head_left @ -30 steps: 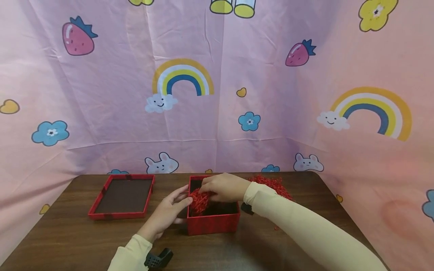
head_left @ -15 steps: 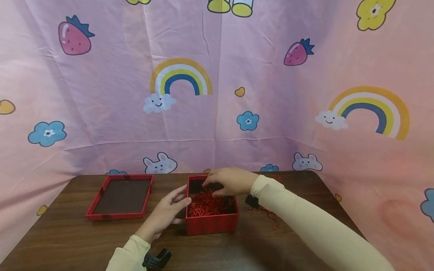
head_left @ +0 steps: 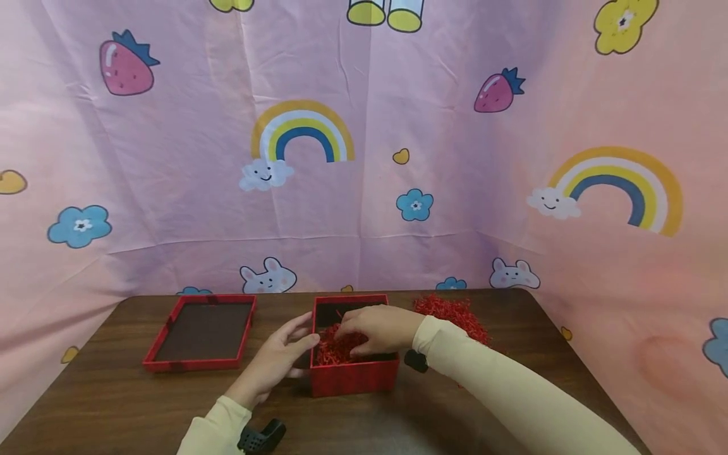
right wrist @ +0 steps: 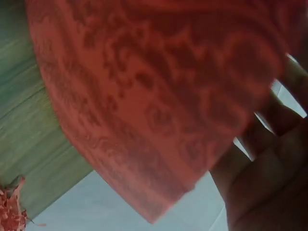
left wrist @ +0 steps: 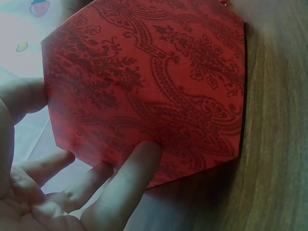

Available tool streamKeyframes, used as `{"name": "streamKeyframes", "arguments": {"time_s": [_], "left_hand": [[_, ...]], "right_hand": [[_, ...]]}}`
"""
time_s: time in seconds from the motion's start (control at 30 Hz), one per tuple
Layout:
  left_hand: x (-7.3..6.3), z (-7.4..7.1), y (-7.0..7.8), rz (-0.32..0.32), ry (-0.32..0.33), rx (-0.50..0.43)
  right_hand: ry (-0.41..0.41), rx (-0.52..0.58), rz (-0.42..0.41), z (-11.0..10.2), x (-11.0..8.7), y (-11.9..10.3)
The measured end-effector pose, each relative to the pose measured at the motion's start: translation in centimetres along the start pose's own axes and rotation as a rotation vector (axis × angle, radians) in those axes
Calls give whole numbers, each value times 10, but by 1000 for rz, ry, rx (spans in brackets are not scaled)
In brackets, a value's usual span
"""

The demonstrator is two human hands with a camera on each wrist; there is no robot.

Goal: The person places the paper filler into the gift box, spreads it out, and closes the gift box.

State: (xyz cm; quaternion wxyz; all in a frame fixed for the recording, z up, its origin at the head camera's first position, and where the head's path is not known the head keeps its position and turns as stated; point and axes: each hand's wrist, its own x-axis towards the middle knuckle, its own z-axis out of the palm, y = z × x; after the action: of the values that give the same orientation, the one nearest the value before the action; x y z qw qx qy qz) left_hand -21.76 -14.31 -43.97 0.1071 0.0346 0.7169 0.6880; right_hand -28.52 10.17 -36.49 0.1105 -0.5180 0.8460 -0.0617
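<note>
A red patterned box (head_left: pixel 354 378) stands uncovered on the table, its inside dark. Red shredded paper (head_left: pixel 330 351) lies in its left part. My left hand (head_left: pixel 277 354) touches the box's left side; in the left wrist view its fingers (left wrist: pixel 137 171) lie against the patterned wall (left wrist: pixel 163 91). My right hand (head_left: pixel 381 328) reaches over the right rim into the box, its bent fingers on the shredded paper with a gap to the thumb. Its fingertips are partly hidden. In the right wrist view the box wall (right wrist: pixel 159 106) covers much of that hand.
A red-edged box lid (head_left: pixel 205 332) lies inside-up at the table's left. A heap of red shredded paper (head_left: pixel 452 313) sits right of the box, partly behind my right sleeve. A patterned cloth (head_left: pixel 364 208) hangs behind the wooden table (head_left: pixel 114 404).
My right hand first let the shredded paper drop into the box and rose with fingers spread. It has now come down onto the paper again. The left hand keeps its place at the box.
</note>
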Motion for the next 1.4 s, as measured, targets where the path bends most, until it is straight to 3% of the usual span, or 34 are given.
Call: {"name": "streamKeyframes", "arguments": {"time_s": [0.23,0.47,0.63,0.9,1.03,1.3,1.4], "left_hand": [[-1,1,0,-2,10,-8],[0,1,-1,1,17,-7],[1,1,-1,1,16,3],[1,1,-2,-1,5,5],[1,1,-2,-1,-2,6],[1,1,-2,10,-5,10],[1,1,-1,10,-3,12]], "right_hand": [[77,34,9,-14,-15,6],[197,123,124,-51,-65,28],[297,193,232,-57,-102,51],[364,317,381,-33,-145,85],[373,369,402,-15,-158,97],[318,459,450,20,-173,112],[282,447,457,29,-176,117]]}}
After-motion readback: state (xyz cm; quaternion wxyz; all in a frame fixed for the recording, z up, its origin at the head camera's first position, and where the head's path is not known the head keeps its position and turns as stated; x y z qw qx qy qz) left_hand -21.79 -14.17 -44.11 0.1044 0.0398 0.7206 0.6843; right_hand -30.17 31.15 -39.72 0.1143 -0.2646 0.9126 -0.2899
